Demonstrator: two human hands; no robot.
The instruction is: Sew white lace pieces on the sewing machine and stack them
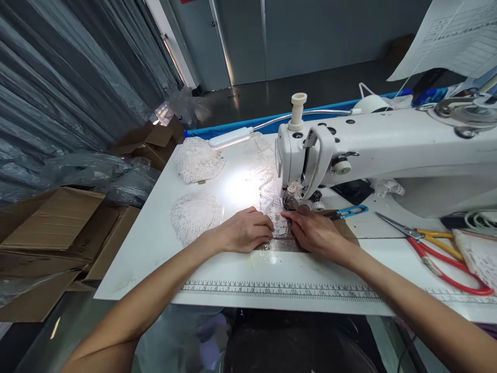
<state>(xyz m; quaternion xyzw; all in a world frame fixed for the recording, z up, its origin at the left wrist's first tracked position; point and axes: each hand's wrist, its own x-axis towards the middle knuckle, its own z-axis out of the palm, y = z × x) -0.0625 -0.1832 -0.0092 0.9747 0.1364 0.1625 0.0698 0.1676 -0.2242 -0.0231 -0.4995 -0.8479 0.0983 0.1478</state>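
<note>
A small piece of white lace (278,220) lies on the white table (155,243) just in front of the needle of a white sewing machine (368,150). My left hand (246,230) rests on the table with its fingertips pressed on the lace's left edge. From the right, my right hand (316,232) holds the lace flat at its right edge with fingers together. Both hands sit directly before the presser foot (289,203).
Two heaps of white lace (198,160) (194,215) lie left of the machine under a gooseneck lamp (229,139). Blue thread snips (351,211) and red-and-yellow scissors (438,248) lie to the right. A ruler strip (279,291) runs along the front edge. Cardboard boxes (54,233) stand at left.
</note>
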